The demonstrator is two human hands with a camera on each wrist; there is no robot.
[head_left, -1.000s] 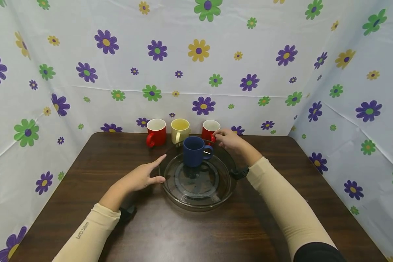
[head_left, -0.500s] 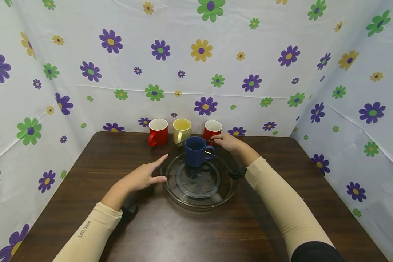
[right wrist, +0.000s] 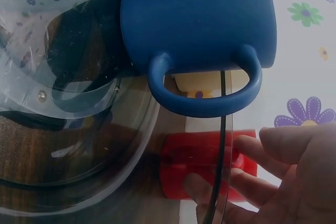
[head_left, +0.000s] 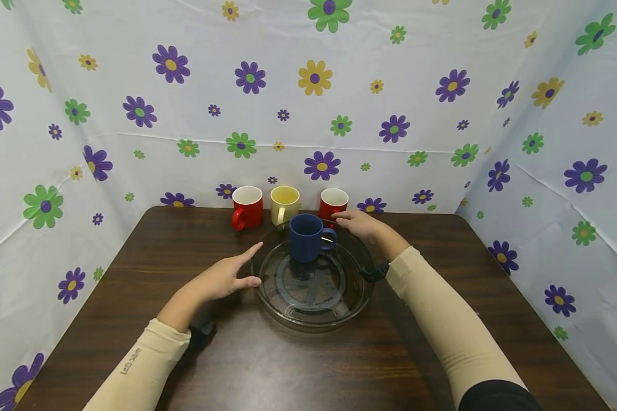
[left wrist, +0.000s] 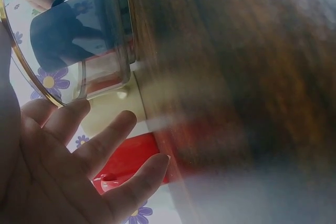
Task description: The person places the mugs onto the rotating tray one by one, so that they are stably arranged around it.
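Note:
A round, see-through smoky glass dish [head_left: 313,315] lies on the table, with a blue mug [head_left: 302,244] upright in its far part, handle to the right. My left hand [head_left: 217,278] is at the dish's left side, thumb and fingers spread, fingertips right at the rim. My right hand [head_left: 362,224] reaches to the dish's far right edge, in front of a red mug [head_left: 326,210] with a white inside. In the right wrist view, that hand's loosely bent fingers [right wrist: 252,184] overlap the red mug, some seen through the glass; its thumb stays apart.
Behind the dish stand a yellow mug [head_left: 277,212] and another red mug [head_left: 253,214], side by side to the left of the nearer-right one. A flowered white cloth [head_left: 195,103] hangs along the back and sides of the dark wooden table [head_left: 349,371].
My right hand has left the red mug's handle and shifted slightly left toward the dish's edge, its fingers stretching out. The left hand, the dish and the mugs hold their places.

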